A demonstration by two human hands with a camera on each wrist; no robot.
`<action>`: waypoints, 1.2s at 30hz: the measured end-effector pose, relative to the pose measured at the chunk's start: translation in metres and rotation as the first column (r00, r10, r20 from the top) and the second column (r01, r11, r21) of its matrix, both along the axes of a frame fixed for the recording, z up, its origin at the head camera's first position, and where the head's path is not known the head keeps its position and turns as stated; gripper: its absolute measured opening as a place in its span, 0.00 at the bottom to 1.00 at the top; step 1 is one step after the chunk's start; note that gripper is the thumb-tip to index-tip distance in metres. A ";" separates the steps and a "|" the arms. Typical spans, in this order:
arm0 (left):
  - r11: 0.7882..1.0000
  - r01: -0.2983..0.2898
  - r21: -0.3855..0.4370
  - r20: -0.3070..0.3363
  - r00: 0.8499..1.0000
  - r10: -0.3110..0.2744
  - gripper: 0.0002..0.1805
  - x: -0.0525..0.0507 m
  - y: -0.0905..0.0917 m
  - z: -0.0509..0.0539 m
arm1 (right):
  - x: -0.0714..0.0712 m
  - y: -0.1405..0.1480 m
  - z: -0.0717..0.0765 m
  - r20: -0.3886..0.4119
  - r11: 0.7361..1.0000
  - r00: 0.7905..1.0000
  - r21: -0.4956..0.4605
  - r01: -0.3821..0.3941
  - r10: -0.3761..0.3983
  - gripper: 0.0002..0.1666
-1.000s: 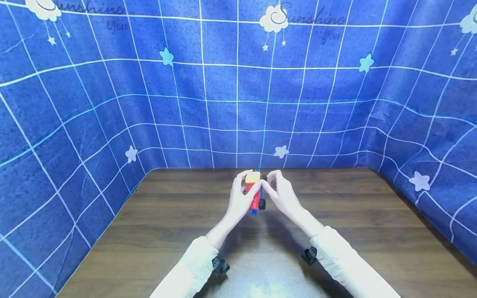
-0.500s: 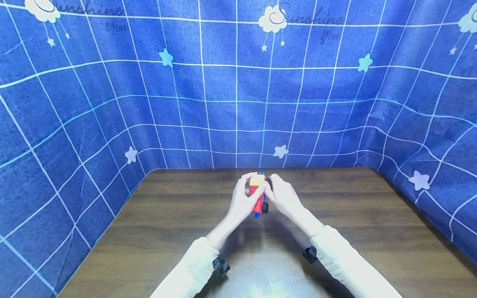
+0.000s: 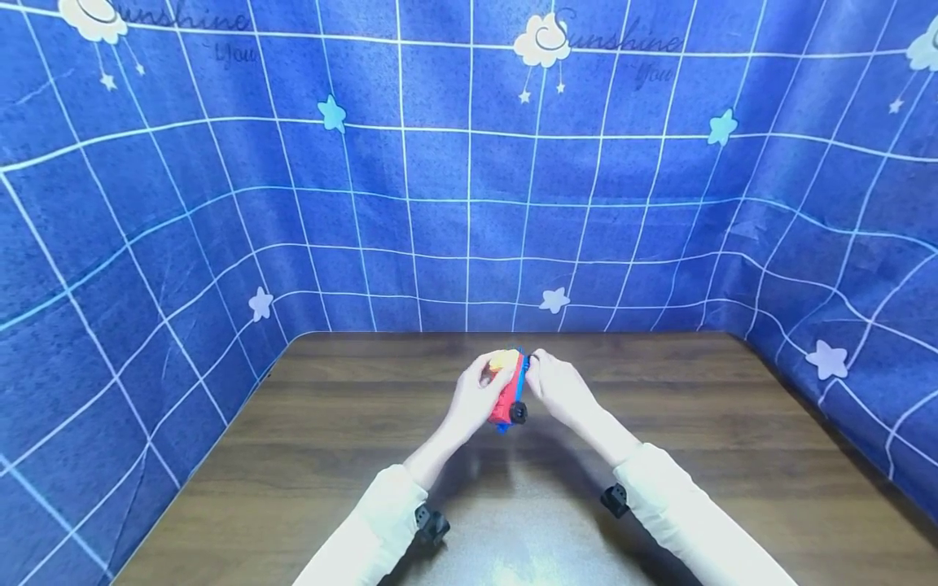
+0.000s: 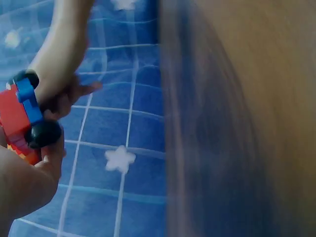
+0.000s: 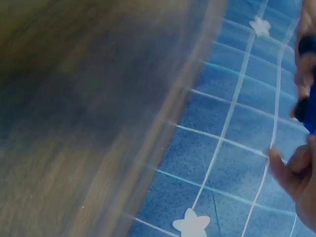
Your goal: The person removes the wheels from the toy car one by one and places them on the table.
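Note:
A toy car (image 3: 506, 399) with a red body, yellow cab, blue base and black wheels is held above the table in the head view. My left hand (image 3: 472, 399) grips it from the left, with the thumb across its upper side. On the right, the curled fingers of my right hand (image 3: 560, 391) pinch the car near its far end, covering the wheel there. The near black wheel (image 3: 518, 413) stays visible. In the left wrist view, two wheels and the blue end of the car (image 4: 29, 106) show. Only part of the car (image 5: 312, 106) enters the right wrist view.
Beneath both hands spreads a brown wood-grain table (image 3: 352, 423). A blue curtain (image 3: 440, 163) with white grid lines, stars and clouds encloses the back and sides. Black wrist cameras (image 3: 432, 525) sit at both white sleeve cuffs.
The right fingers have closed in around the far wheel, which was visible a second ago. The car has come slightly nearer and turned, showing more of its blue side.

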State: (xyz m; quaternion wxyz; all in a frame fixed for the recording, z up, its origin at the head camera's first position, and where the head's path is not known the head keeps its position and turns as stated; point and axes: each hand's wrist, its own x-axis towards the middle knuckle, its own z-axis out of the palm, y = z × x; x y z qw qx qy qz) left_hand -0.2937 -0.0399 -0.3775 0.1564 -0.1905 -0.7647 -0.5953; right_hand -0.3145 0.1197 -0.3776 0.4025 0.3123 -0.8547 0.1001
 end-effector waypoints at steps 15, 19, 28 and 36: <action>0.999 0.008 0.052 0.036 0.999 -0.010 0.26 0.003 -0.009 0.017 | 0.004 0.010 0.011 0.286 0.889 0.889 -0.398 -0.229 0.357 0.16; 0.998 -0.007 0.058 0.025 1.000 0.006 0.27 -0.010 -0.013 0.002 | 0.001 0.012 0.009 0.184 0.878 0.899 -0.360 -0.314 0.397 0.19; 0.999 -0.029 0.031 0.027 0.999 0.028 0.26 -0.010 -0.019 -0.002 | -0.004 0.021 0.006 0.134 0.874 0.895 -0.317 -0.369 0.426 0.23; 0.999 -0.030 0.025 0.067 0.997 0.029 0.26 -0.012 -0.021 -0.004 | -0.006 0.033 0.002 0.220 0.890 0.886 -0.314 -0.332 0.408 0.20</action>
